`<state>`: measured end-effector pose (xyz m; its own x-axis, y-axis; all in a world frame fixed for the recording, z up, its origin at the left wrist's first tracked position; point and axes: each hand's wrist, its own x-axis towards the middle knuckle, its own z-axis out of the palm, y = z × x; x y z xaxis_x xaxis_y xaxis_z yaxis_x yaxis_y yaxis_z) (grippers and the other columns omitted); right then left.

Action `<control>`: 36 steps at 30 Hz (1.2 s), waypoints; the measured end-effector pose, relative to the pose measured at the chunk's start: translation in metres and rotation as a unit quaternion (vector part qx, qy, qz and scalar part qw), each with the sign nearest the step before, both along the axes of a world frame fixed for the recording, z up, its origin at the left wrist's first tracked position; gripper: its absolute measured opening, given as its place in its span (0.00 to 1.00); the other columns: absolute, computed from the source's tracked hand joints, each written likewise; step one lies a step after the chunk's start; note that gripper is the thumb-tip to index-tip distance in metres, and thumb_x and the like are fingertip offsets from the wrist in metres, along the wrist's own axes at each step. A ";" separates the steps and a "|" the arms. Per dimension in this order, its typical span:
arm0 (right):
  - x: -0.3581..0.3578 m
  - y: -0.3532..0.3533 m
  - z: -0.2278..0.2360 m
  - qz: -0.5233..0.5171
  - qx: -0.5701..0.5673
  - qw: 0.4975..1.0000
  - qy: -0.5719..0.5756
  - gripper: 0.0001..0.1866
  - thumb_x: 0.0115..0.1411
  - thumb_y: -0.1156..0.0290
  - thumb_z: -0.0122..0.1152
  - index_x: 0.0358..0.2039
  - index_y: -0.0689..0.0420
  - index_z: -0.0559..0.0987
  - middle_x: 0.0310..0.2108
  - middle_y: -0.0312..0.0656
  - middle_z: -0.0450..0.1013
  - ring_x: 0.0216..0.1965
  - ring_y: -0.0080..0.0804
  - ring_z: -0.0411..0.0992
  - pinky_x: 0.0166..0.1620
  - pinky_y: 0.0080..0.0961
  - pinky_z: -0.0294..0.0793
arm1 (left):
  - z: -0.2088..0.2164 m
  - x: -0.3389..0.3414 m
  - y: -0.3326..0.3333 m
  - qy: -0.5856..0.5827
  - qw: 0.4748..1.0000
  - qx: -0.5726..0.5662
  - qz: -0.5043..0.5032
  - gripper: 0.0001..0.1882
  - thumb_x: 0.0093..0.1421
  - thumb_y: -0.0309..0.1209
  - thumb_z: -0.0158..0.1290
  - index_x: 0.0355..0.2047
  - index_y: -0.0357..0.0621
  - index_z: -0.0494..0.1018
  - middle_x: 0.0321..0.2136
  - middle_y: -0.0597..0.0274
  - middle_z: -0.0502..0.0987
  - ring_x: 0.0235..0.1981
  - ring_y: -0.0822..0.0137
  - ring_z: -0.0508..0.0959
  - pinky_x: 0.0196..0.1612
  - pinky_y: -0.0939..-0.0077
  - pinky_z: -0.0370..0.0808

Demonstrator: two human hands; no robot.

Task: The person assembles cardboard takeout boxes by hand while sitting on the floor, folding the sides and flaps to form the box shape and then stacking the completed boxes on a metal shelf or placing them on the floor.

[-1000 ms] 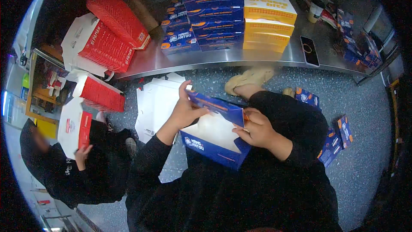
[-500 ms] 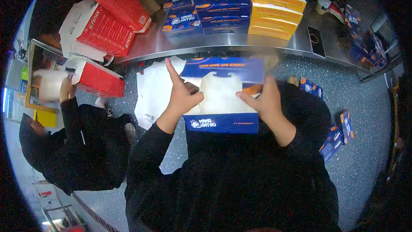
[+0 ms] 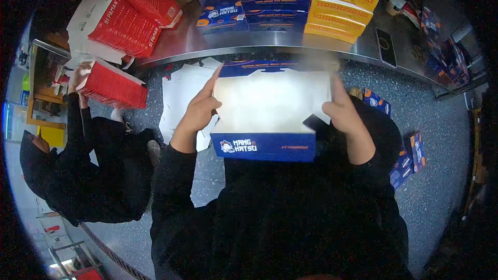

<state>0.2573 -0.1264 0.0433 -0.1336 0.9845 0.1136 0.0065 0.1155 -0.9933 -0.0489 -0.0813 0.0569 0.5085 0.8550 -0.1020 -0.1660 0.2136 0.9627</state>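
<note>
Spread wider than half a second ago, my left hand [image 3: 199, 111] and right hand [image 3: 346, 116] have moved apart, and more of the white inside of the blue box [image 3: 282, 147] shows between them; meanwhile a co-worker's hand [image 3: 80, 75] has gone from a pale, blurred piece to a pile of nested red boxes [image 3: 114, 88]. Furthest left, that co-worker, in black, has hold of the pile by its left end. Above it, larger red boxes [image 3: 127, 28] lie on the metal counter [image 3: 228, 46]. Next come flattened white cartons [image 3: 181, 93] on the speckled floor [image 3: 436, 135], partly behind my left arm. My left hand is clamped on the box's left edge, thumb near its inner side, fingers round the outside, where I can't see them all. The box itself is over my lap, open upward, its printed front wall toward me. Beyond it, on the counter, stand stacked blue boxes [image 3: 272, 2] and, just beside them, yellow boxes [image 3: 340, 13]. My right hand grips the right wall between thumb and fingers, the fingertips blurred. Further right, a dark phone [image 3: 385, 46] lies near the counter's edge, and flat blue cartons [image 3: 402, 171] lie on the floor by my right leg.
</note>
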 end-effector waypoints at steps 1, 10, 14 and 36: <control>0.000 -0.001 0.002 0.012 -0.018 1.000 -0.007 0.27 0.40 0.84 0.46 0.45 0.59 0.57 0.39 0.43 0.63 0.37 0.29 0.67 0.37 0.22 0.69 | -0.003 -0.001 -0.001 -0.006 1.000 -0.010 0.017 0.40 0.42 0.19 0.37 0.60 0.42 0.43 0.53 0.54 0.59 0.52 0.65 0.62 0.52 0.76 0.60; -0.004 -0.005 -0.006 0.027 -0.117 0.993 -0.007 0.26 0.42 0.82 0.45 0.45 0.58 0.56 0.38 0.44 0.63 0.35 0.29 0.66 0.26 0.21 0.73 | -0.010 -0.017 0.009 -0.108 0.977 -0.160 -0.086 0.44 0.41 0.16 0.41 0.60 0.49 0.41 0.54 0.49 0.56 0.49 0.54 0.67 0.39 0.55 0.74; -0.005 -0.010 -0.018 -0.009 -0.093 0.996 -0.013 0.26 0.43 0.80 0.45 0.46 0.59 0.56 0.38 0.44 0.63 0.36 0.29 0.65 0.26 0.22 0.74 | -0.010 -0.014 0.010 -0.125 0.975 -0.156 -0.091 0.45 0.40 0.16 0.42 0.60 0.50 0.40 0.55 0.50 0.54 0.50 0.53 0.65 0.40 0.56 0.73; 0.030 -0.108 -0.060 0.027 -0.324 0.945 -0.045 0.21 0.52 0.79 0.51 0.48 0.61 0.62 0.45 0.43 0.66 0.47 0.28 0.63 0.51 0.26 0.60 | -0.074 0.003 -0.109 0.122 0.983 0.032 -0.133 0.46 0.39 0.12 0.40 0.58 0.46 0.33 0.53 0.50 0.56 0.57 0.61 0.55 0.57 0.69 0.50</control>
